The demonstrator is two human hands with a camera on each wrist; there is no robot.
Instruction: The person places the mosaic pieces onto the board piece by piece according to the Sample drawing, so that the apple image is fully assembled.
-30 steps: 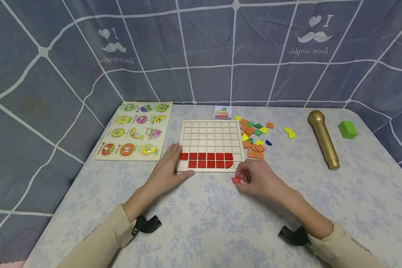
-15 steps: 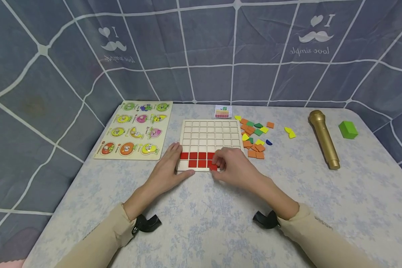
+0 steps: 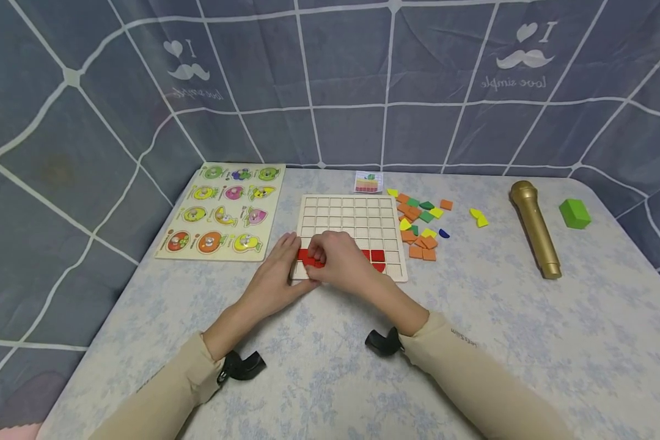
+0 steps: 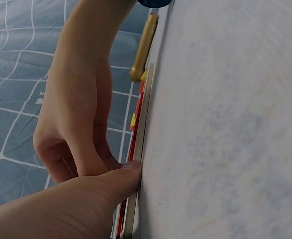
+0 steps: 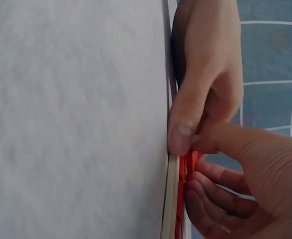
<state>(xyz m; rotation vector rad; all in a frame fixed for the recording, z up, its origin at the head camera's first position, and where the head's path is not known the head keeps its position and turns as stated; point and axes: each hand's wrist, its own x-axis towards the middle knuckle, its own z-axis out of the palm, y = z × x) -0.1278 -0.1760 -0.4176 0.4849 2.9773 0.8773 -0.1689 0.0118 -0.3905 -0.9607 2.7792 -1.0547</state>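
A wooden grid board [image 3: 357,214] lies mid-table with red tiles [image 3: 377,255] in its two nearest rows. My left hand [image 3: 290,264] rests flat against the board's near-left corner, its thumb [image 4: 117,180] along the front edge [image 4: 142,124]. My right hand [image 3: 315,256] reaches across the board and pinches a small red tile [image 3: 310,260] over the near-left cells, right beside the left fingers. In the right wrist view the red tile [image 5: 190,162] sits between my fingertips [image 5: 205,196] at the board's edge [image 5: 171,199]. The cells under the right hand are hidden.
A fruit peg puzzle [image 3: 220,211] lies left of the board. Several loose orange, green and yellow tiles [image 3: 418,227] lie to its right, with two yellow pieces [image 3: 477,217] further out. A gold microphone [image 3: 533,226], a green block [image 3: 574,214] and a small card [image 3: 368,182] are also on the table.
My right hand lifted the red tile from the table near the board's front right and carried it left to the near-left corner. The left hand stayed put.
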